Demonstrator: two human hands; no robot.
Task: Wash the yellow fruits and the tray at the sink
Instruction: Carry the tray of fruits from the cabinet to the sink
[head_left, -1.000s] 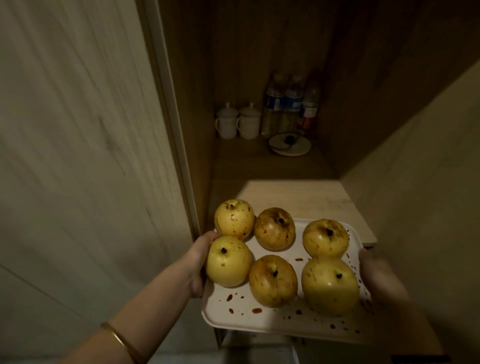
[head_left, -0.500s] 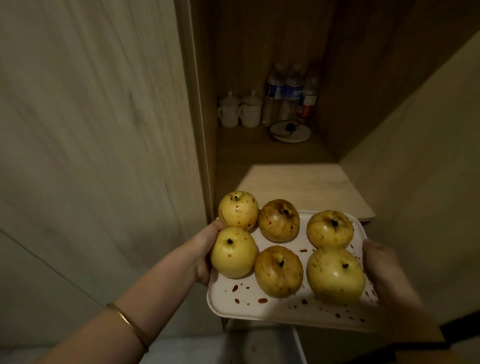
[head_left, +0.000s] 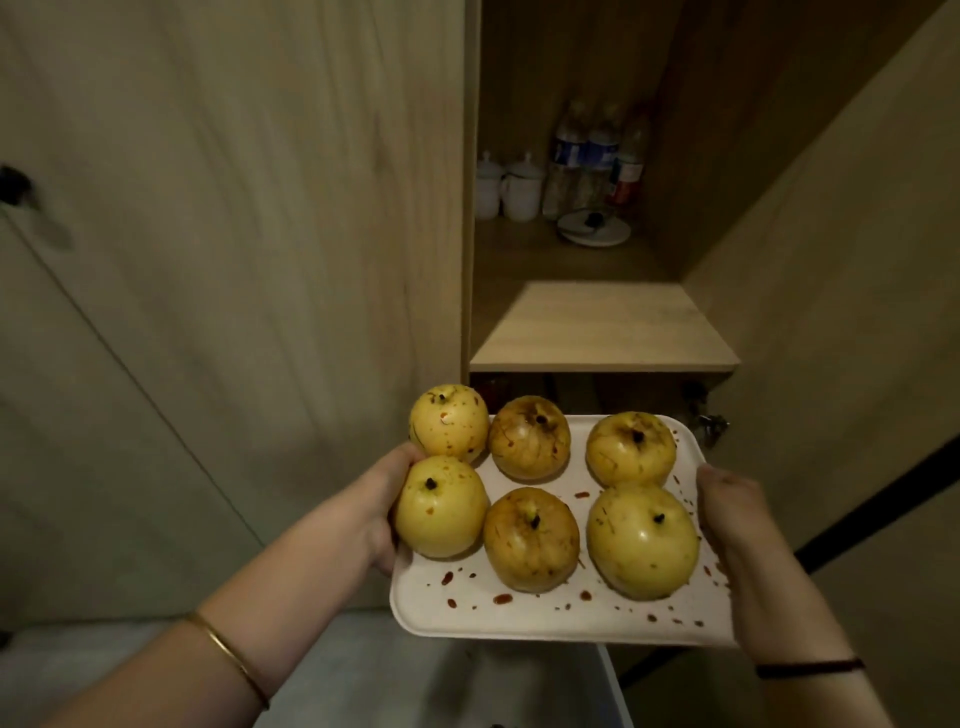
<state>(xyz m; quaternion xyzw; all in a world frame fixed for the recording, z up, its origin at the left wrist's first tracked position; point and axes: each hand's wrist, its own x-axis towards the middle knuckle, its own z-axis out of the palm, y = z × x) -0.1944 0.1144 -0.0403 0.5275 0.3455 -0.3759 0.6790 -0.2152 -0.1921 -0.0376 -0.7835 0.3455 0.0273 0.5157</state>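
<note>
Left hand (head_left: 382, 512) and right hand (head_left: 727, 512) gripped opposite edges of white rectangular plastic tray (head_left: 519, 616), red-spattered, carrying six round yellow fruits (head_left: 641, 540).

In the lower middle of the frame, two hands are holding a white tray (head_left: 519, 616) level. The left hand (head_left: 384, 512) is gripping its left edge, just beside the two leftmost fruits, and the right hand (head_left: 727, 514) is gripping its right edge. Six yellow fruits (head_left: 642, 540) are sitting on it in two rows of three, with reddish specks dotting its bare near part. At upper centre, two lidded white cups (head_left: 511, 189), some bottles (head_left: 587, 156) and a round white lid (head_left: 595, 228) are standing in a dim wooden recess.
</note>
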